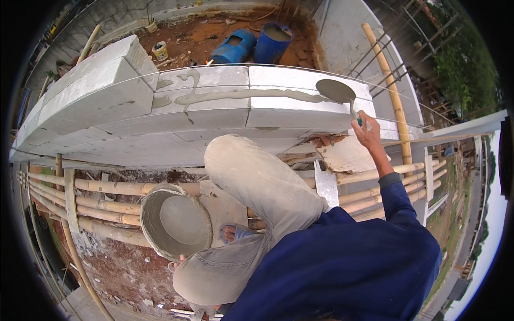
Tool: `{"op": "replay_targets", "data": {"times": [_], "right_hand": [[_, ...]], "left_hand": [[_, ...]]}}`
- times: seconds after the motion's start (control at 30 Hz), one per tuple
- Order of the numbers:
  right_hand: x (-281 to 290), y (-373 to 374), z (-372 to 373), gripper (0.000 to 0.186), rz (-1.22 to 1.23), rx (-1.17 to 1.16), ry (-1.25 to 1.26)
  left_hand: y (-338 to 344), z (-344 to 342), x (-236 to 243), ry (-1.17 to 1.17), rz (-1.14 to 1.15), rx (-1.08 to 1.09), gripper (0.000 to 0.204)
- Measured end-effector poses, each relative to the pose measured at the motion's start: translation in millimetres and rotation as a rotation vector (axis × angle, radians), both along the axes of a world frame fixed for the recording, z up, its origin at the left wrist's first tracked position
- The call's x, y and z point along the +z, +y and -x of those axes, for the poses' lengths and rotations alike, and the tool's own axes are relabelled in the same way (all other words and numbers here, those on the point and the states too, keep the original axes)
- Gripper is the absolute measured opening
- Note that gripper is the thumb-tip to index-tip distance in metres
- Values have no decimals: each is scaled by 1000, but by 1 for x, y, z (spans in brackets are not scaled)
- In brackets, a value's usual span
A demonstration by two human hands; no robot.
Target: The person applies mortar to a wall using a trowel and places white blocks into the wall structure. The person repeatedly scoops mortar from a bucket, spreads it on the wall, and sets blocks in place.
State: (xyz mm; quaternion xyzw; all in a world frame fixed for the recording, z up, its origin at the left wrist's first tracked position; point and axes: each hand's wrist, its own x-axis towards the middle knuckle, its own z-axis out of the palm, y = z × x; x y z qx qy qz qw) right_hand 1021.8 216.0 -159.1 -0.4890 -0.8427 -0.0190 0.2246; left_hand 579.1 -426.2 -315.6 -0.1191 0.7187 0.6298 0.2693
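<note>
Outdoor building site, seen from above: behind a wall lies a yard of reddish earth (214,32), where one blue plastic drum (270,49) stands upright, another blue drum (227,53) leans or lies beside it, and a small pale bucket (159,51) sits to their left. The wall of white lightweight blocks (300,116) runs across the view, its left part built higher with larger blocks (91,88). A narrow, uneven strip of grey mortar (251,94) stretches along the top of the lower part. At its right end, the person's right hand (368,130) has its fingers wrapped around the handle of a mason's trowel (336,91), whose rounded, mortar-grey blade is over the wall top; whether it touches is unclear. The person squats in dusty trousers (235,160) and a navy long-sleeved top (342,262) on a scaffold of bamboo poles (110,187). The left hand (179,262), mostly hidden by a knee, shows a few fingers at the near rim of a mortar-caked bucket (152,216) holding wet grey mortar; whether they grip it cannot be told.
</note>
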Motion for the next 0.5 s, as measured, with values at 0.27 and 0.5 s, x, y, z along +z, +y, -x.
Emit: {"op": "replay_targets", "data": {"times": [0.27, 0.5], "right_hand": [[76, -83, 243, 32, 210, 672, 157], [19, -253, 434, 25, 176, 1395, -385]], "left_hand": [[38, -19, 61, -14, -262, 16, 50], [24, -33, 33, -2, -200, 114, 65]]}}
